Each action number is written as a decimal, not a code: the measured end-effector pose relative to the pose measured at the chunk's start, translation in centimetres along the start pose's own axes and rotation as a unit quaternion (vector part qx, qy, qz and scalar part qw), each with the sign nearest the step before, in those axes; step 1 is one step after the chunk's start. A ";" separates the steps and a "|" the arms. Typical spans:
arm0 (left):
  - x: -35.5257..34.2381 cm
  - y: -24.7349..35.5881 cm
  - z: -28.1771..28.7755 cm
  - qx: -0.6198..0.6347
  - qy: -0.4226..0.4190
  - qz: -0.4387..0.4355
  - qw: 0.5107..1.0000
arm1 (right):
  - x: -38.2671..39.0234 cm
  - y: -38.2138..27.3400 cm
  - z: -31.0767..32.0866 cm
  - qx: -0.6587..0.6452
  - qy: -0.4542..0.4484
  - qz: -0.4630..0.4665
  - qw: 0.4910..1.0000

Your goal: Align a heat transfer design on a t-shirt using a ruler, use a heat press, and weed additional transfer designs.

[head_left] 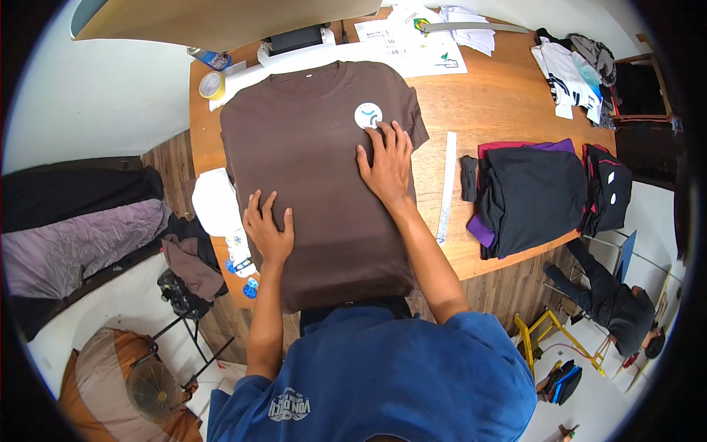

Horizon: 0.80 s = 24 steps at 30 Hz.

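A brown T-shirt (317, 236) lies flat across the wooden table, collar away from me, with a round white patch bearing blue and green shapes (364, 112) on its upper right chest. My right hand (387, 162) rests open on the shirt, fingertips at the patch's lower edge. Lower down on the left, my left hand (269, 228) lies open with fingers spread on the fabric. Just right of the shirt is a long white strip (447, 184), resembling a ruler.
The table (493, 103) holds folded dark clothes (534, 199), garments (563, 81), papers (409, 59), yellow tape (211, 85), a spray can (208, 57) and white pieces (213, 199). A board (221, 18) overhangs the back. Another person (626, 317) is at lower right.
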<state>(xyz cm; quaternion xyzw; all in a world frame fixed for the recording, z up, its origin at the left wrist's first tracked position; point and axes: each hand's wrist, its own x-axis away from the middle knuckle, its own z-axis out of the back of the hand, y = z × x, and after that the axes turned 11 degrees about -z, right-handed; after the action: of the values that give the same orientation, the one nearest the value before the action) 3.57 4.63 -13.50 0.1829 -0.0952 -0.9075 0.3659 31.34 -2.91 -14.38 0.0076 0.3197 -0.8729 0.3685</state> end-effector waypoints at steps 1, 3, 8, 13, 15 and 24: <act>0.0 0.0 0.0 0.000 -0.001 0.001 1.000 | 0.0 0.0 0.0 -0.003 0.001 0.001 1.000; -0.1 -0.1 0.0 -0.001 -0.002 0.002 1.000 | 0.0 0.0 -0.2 -0.007 0.004 0.001 1.000; -0.1 -0.5 -0.2 -0.002 -0.003 0.003 1.000 | -0.1 0.1 -0.7 -0.019 0.007 0.007 1.000; -0.3 -0.9 -0.6 -0.012 -0.001 -0.005 1.000 | -0.2 0.2 -1.4 -0.026 0.013 0.007 1.000; -0.5 -1.0 -0.9 -0.009 0.003 -0.009 1.000 | -0.3 0.5 -1.5 -0.035 0.013 0.002 0.999; -1.6 -1.7 -1.2 -0.001 0.014 -0.009 1.000 | 5.1 7.8 0.4 -0.137 0.127 -0.145 0.972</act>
<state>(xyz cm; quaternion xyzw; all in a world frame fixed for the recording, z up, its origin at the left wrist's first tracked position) 4.04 6.90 -14.67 0.1966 -0.0876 -0.9082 0.3590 32.76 -10.49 -19.69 0.0217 0.4782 -0.8567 0.1920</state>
